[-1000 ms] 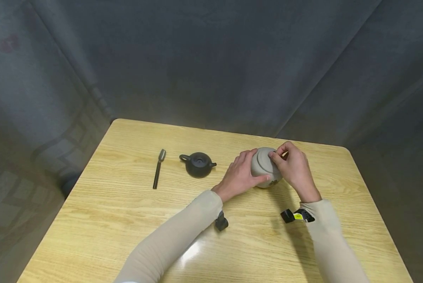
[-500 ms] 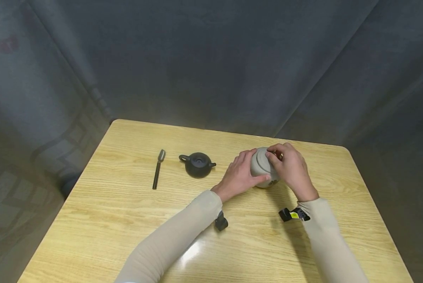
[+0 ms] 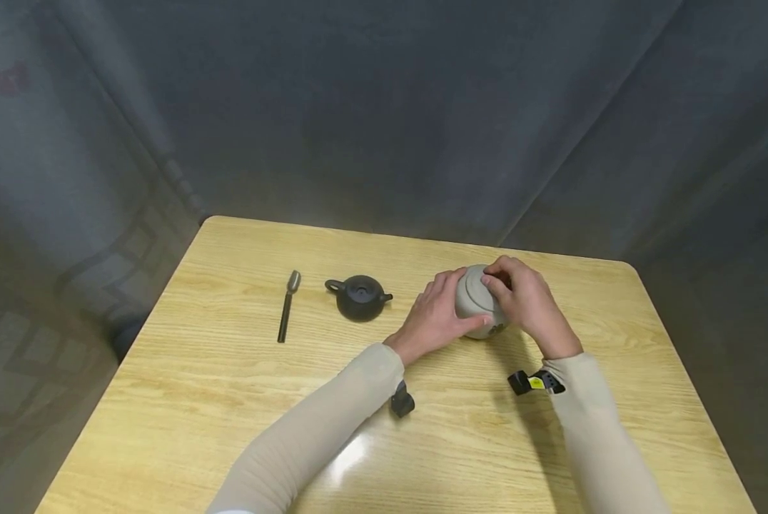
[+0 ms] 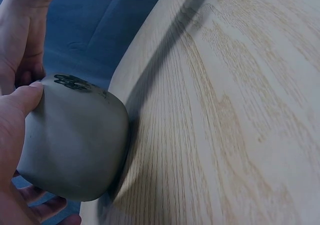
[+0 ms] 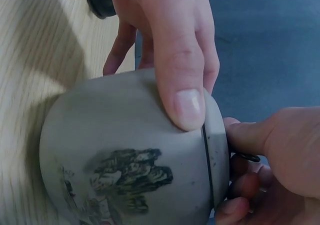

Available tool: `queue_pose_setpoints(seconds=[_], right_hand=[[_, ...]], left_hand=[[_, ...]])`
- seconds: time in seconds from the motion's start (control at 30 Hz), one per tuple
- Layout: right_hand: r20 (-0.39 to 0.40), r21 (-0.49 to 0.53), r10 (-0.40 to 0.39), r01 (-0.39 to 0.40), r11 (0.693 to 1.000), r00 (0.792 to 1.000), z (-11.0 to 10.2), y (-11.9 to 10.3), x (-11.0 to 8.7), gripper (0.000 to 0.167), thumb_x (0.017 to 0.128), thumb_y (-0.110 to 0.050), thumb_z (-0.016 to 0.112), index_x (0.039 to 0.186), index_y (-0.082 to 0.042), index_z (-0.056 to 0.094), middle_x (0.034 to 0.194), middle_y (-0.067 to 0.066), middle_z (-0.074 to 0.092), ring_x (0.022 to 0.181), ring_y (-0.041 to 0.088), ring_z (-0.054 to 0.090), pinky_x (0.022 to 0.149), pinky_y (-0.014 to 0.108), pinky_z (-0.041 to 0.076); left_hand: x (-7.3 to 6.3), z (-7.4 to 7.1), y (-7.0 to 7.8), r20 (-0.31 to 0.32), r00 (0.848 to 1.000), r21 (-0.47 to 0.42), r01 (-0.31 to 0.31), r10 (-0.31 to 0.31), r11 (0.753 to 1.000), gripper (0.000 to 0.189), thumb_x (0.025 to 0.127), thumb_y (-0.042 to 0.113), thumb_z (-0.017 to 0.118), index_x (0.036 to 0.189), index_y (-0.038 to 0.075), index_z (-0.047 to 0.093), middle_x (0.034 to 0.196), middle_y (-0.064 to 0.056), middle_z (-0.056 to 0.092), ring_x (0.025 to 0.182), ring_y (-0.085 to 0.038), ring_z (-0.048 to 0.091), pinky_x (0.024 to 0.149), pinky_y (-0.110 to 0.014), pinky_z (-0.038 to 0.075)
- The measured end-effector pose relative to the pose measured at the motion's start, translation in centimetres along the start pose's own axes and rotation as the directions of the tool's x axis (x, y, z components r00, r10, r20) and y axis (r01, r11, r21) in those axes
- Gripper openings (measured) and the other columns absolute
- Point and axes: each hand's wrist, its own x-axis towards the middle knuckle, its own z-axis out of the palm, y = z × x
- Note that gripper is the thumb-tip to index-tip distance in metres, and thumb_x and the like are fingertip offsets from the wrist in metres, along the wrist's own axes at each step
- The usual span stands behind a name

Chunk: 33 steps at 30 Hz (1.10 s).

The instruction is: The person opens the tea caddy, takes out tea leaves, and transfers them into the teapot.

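Note:
In the head view a round grey ceramic jar [image 3: 469, 308] with a flat lid [image 3: 477, 280] stands at the right of the table. A dark landscape is painted on its side, seen in the right wrist view. My left hand [image 3: 434, 320] grips the jar's body from the left, thumb [image 5: 189, 105] on the near side just below the lid seam. From the right, my right hand [image 3: 530, 303] pinches at the lid's edge with thumb and curled fingers. Beside these fingers a small dark wire loop [image 5: 249, 157] shows; they hide the rest of it.
Left of the jar sits a small dark teapot [image 3: 360, 307], handle to the left and spout to the right. Farther left lies a dark-handled scoop [image 3: 286, 310]. The wooden table [image 3: 230, 400] has a grey curtain [image 3: 384, 121] behind it.
My right hand has shifted slightly left, its fingertips coming farther over the lid. The left hand keeps its grip on the jar; the teapot and scoop have not moved.

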Motion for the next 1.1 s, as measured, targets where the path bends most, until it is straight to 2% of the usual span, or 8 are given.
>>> queue_pose_setpoints(seconds=[0.13,0.33,0.43,0.67,0.8,0.97,1.1], right_hand=[[0.004,0.019,-0.004,0.004,1.0,1.0,0.0,0.2,0.3,0.022,0.11,-0.018,0.06,0.119,0.0,0.068,0.107,0.021,0.071,0.087,0.029,0.064,0.072,0.034,0.048],[-0.018,0.014,0.008,-0.008,1.0,1.0,0.2,0.1,0.2,0.023,0.111,-0.018,0.06,0.121,0.001,0.068,0.113,0.022,0.071,0.094,0.033,0.067,0.078,0.042,0.053],[-0.048,0.009,0.009,-0.009,1.0,0.999,0.5,0.1,0.0,0.022,0.11,-0.017,0.06,0.12,0.001,0.069,0.114,0.022,0.07,0.094,0.034,0.067,0.079,0.044,0.053],[-0.149,-0.018,0.001,-0.004,1.0,0.989,0.9,0.2,-0.6,0.026,0.108,-0.018,0.065,0.124,0.001,0.071,0.101,0.017,0.068,0.083,0.03,0.061,0.072,0.037,0.044],[-0.18,-0.016,0.014,-0.017,1.0,0.984,1.1,0.3,-1.1,0.028,0.106,-0.017,0.066,0.126,0.002,0.07,0.098,0.016,0.064,0.082,0.029,0.057,0.071,0.037,0.042],[-0.19,0.023,0.04,-0.036,0.999,0.981,0.9,0.2,-1.6,0.029,0.106,-0.019,0.067,0.128,0.0,0.068,0.105,0.017,0.062,0.086,0.029,0.057,0.072,0.036,0.043],[-0.198,0.023,0.049,-0.046,0.999,0.979,0.5,0.3,-2.1,0.033,0.107,-0.023,0.066,0.13,0.0,0.067,0.11,0.018,0.063,0.085,0.027,0.058,0.07,0.032,0.044]], left_hand=[[0.1,0.0,0.1,-0.003,1.0,-0.014,0.004,-0.004,1.0,0.096,0.093,0.061,0.076,0.167,0.021,0.029,0.166,-0.004,0.041,0.146,-0.025,0.049,0.119,-0.049,0.045],[0.0,-0.2,0.1,0.006,1.0,-0.021,0.006,-0.006,1.0,0.096,0.094,0.06,0.076,0.168,0.021,0.029,0.167,-0.004,0.04,0.147,-0.025,0.049,0.12,-0.051,0.044],[0.0,-0.2,0.2,0.004,1.0,-0.013,0.005,-0.005,1.0,0.096,0.094,0.06,0.076,0.168,0.021,0.029,0.167,-0.004,0.041,0.147,-0.025,0.049,0.12,-0.051,0.045],[0.1,-0.1,0.5,0.02,0.999,-0.001,0.028,-0.028,1.0,0.097,0.094,0.06,0.076,0.169,0.022,0.028,0.165,-0.007,0.044,0.144,-0.027,0.051,0.117,-0.049,0.047],[0.0,-0.1,0.6,0.029,0.999,0.02,0.03,-0.03,0.999,0.098,0.094,0.06,0.076,0.169,0.023,0.026,0.164,-0.008,0.044,0.143,-0.027,0.052,0.116,-0.048,0.048],[-0.5,-0.7,0.4,0.024,1.0,0.037,-0.002,0.001,0.999,0.094,0.095,0.06,0.074,0.169,0.025,0.027,0.165,-0.006,0.043,0.144,-0.026,0.051,0.117,-0.047,0.047],[-1.2,-1.7,0.1,0.027,0.998,0.078,-0.051,0.049,0.996,0.093,0.096,0.06,0.074,0.169,0.024,0.028,0.165,-0.004,0.042,0.147,-0.026,0.048,0.12,-0.048,0.046]])
